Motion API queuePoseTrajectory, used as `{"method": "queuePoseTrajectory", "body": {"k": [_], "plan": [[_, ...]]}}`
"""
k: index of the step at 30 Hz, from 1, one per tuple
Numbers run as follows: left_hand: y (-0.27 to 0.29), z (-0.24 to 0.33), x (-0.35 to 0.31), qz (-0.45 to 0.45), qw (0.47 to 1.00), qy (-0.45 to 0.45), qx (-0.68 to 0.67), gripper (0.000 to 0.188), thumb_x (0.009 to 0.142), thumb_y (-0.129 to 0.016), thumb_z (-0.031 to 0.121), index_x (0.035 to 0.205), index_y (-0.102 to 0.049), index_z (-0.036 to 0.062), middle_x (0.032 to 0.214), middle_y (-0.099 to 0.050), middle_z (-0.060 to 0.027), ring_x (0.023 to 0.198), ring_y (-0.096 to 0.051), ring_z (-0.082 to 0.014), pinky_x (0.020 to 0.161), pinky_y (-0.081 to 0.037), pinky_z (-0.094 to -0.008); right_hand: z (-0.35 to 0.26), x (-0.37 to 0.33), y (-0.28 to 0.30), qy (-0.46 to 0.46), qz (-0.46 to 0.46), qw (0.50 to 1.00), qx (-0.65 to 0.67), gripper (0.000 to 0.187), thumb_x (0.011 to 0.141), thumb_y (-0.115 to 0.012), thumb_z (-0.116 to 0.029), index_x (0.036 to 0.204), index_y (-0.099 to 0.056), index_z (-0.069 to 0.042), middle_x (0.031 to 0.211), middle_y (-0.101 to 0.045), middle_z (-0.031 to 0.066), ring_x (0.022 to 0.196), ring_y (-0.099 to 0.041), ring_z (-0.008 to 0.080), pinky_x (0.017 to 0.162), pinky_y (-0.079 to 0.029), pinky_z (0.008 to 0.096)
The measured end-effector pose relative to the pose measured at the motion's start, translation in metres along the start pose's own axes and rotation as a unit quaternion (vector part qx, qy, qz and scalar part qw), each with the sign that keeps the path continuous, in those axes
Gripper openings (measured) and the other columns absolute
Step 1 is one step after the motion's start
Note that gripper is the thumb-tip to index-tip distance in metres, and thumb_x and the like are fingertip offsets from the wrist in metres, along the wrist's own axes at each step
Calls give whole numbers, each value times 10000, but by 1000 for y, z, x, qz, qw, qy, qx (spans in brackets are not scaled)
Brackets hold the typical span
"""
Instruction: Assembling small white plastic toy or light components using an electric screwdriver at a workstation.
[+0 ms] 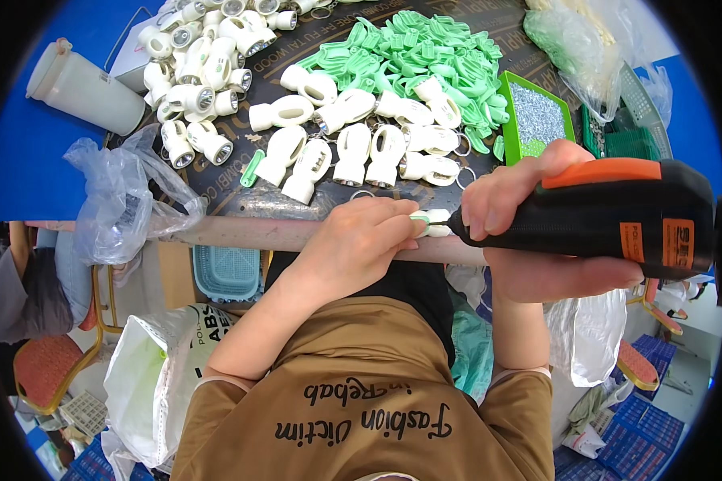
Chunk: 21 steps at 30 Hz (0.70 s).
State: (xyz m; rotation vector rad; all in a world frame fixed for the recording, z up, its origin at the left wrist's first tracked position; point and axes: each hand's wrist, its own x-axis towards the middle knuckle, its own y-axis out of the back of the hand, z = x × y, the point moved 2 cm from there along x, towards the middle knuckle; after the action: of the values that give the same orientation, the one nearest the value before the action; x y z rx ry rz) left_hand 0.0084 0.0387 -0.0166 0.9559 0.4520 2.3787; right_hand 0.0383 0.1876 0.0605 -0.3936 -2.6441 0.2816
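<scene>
At the near edge of the table my left hand is closed on a small white flashlight. A bit of green plastic shows by its fingertips. My right hand wraps round a black and orange electric screwdriver, whose tip points left and meets the held flashlight. The exact contact is partly hidden by my fingers. Just beyond lie several white flashlights with oval handle openings, some with metal rings. A loose green plastic piece lies left of them.
Behind are a heap of green plastic pieces and, at far left, a pile of white flashlights. A green tray of small silvery screws stands right. A white cup, a clear bag and a stuffed bag flank the table.
</scene>
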Motion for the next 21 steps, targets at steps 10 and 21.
{"method": "queuePoseTrajectory", "body": {"k": [10, 21], "plan": [[-2, -1, -6, -31, 999, 5, 16, 201, 661, -629, 22, 859, -592, 30, 959, -617, -115, 796, -598, -271, 706, -478, -351, 10, 4, 3, 37, -109, 988, 103, 881, 550, -479, -851, 957, -468, -70, 574, -517, 60, 432, -462, 163, 448, -409, 298], [-2, 1, -3, -2, 999, 1, 43, 319, 608, -617, -66, 891, -633, 80, 852, -635, -101, 675, -586, -252, 592, -485, -338, 11, 2, -3, 11, -62, 994, 92, 888, 516, -449, -878, 929, -475, -92, 539, -481, 51, 395, -419, 155, 429, -388, 294]]}}
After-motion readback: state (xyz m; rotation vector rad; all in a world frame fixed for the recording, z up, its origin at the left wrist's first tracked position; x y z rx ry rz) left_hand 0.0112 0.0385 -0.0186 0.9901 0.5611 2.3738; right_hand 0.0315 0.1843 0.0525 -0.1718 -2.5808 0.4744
